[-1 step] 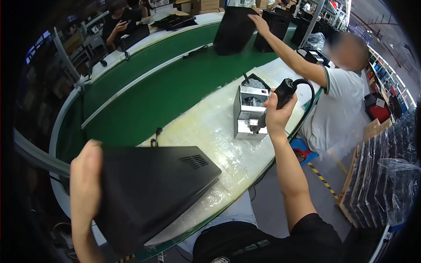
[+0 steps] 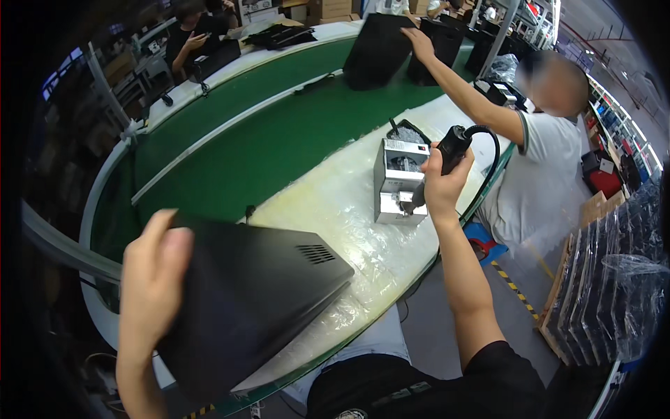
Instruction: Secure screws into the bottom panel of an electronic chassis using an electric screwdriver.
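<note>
My left hand [image 2: 152, 279], a little blurred, grips the left edge of a black box-shaped case [image 2: 244, 293] with a slotted vent near its far right corner. The case is tilted over the near part of the bench, and its underside is hidden. In my right hand [image 2: 447, 181] is a black electric screwdriver [image 2: 455, 143] with a coiled cable at its top. The screwdriver's lower end points down at the front of a silver screw feeder [image 2: 399, 184]. Behind the feeder is a dark tray of small screws [image 2: 410, 134].
A plastic-covered workbench [image 2: 328, 199] runs beside a green conveyor belt [image 2: 258, 153]. To the right, a co-worker [image 2: 537, 160] reaches across to another black case [image 2: 377, 52]. Another person [image 2: 192, 42] sits across the belt. Wrapped stacked panels [image 2: 607, 279] stand at right.
My left hand has shifted slightly right, and the case has tilted and turned a little with it. The right hand and screwdriver stay nearly in place.
</note>
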The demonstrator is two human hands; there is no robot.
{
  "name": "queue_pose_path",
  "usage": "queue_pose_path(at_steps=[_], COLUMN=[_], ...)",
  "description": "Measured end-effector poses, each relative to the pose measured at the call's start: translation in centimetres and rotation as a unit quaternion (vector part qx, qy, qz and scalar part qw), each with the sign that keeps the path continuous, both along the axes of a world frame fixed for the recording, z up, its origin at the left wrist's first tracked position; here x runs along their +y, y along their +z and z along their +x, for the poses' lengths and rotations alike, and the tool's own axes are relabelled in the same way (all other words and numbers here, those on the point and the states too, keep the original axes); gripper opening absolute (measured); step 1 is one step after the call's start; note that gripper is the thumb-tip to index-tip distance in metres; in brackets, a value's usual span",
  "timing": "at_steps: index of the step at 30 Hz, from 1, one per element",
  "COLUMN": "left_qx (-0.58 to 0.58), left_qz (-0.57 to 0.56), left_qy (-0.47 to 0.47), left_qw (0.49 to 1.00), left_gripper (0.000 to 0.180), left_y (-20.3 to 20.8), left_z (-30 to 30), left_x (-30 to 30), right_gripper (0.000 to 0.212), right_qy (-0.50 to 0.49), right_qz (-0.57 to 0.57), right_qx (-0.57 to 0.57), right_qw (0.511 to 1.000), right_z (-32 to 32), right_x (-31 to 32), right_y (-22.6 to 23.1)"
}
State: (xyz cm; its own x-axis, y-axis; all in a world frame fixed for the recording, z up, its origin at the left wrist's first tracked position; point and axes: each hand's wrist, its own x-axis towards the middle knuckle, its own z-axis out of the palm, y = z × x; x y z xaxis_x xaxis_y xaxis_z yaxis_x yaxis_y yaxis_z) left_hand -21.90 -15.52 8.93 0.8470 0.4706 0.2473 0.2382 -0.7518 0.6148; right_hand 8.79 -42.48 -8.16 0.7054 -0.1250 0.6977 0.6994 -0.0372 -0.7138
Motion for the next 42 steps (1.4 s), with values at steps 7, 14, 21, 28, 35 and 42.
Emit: queue_pose_path(at_steps=[7,14,21,28,35,42], left_qx=[0.125,0.119,0.112,0.127,0.138,0.151], left_qz=[0.140,0.111,0.113,0.116,0.122,0.079], left_qy=[-0.159,-0.191,-0.193,-0.187,-0.191,-0.191], left_qw=[0.969,0.968,0.968,0.967,0.964,0.967], left_gripper=[0.059,0.061,0.064,0.066,0.069,0.066], left_y=[0.9,0.8,0.7,1.2,1.1,1.6], left_z=[11.3,12.5,12.3,12.2,12.3,12.2], left_x=[-5.5,-5.4,-5.4,-5.7,-5.9,-5.8], right_gripper=[0.023,0.040,0.030,0.031,0.031,0.029], right_qy=[0.101,0.262,0.378,0.380,0.347,0.314], right_qz=[0.070,0.094,0.172,0.143,0.143,0.180], right_qx=[-0.092,-0.143,-0.117,-0.101,-0.093,-0.157], right_qw=[0.988,0.950,0.902,0.908,0.922,0.919], right_z=[-3.0,-8.0,-10.8,-10.3,-10.6,-8.4], right_x=[1.7,5.9,10.1,11.7,12.1,11.5], right_y=[15.1,28.2,29.4,28.3,27.3,28.5])
